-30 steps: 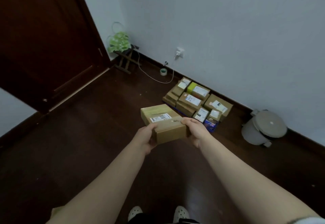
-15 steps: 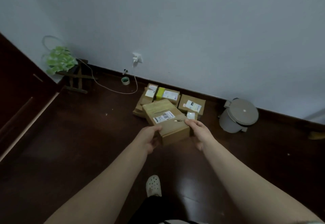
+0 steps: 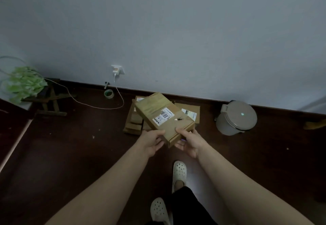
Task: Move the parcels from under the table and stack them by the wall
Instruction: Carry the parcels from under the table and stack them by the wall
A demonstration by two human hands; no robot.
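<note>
I hold a brown cardboard parcel (image 3: 161,114) with a white barcode label out in front of me, over the floor. My left hand (image 3: 152,141) grips its near left edge and my right hand (image 3: 188,141) grips its near right corner, thumb on top. Behind and below it, a group of cardboard parcels (image 3: 134,120) lies on the dark floor against the wall (image 3: 176,39). The held parcel hides most of them; one labelled parcel (image 3: 191,112) shows to its right.
A grey lidded bin (image 3: 235,118) stands to the right of the parcels by the skirting. A roll of tape (image 3: 108,93), a wall socket (image 3: 117,69) with a trailing cable, and a small wooden stand (image 3: 50,101) with a green plant are on the left. My white clogs (image 3: 179,172) are below.
I have stepped closer to the wall and turned right, so the door is gone from view. The held parcel now covers most of the parcels on the floor. Both hands keep their hold.
</note>
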